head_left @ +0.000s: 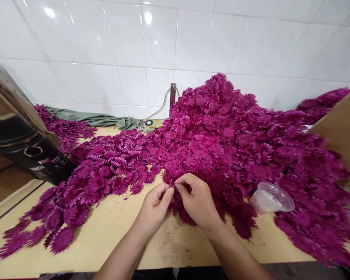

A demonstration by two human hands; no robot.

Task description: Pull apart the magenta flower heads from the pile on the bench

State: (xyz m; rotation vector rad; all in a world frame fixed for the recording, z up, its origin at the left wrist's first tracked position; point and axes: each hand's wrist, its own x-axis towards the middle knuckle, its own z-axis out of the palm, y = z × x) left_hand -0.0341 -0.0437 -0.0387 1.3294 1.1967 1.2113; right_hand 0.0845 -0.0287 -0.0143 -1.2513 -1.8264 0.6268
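Observation:
A big heap of magenta fabric flower pieces (221,132) covers the wooden table (111,233). My left hand (154,206) and my right hand (195,198) meet at the heap's near edge. Both pinch a small magenta flower piece (172,186) between thumb and fingertips, fingers closed together. More flat flower pieces (84,186) spread out to the left of my hands.
A clear plastic cup (271,198) lies on its side among the flowers to the right. A black appliance (26,151) and cardboard stand at the left. A cardboard panel (341,132) leans at the right. Green cloth (93,118) lies by the white tiled wall.

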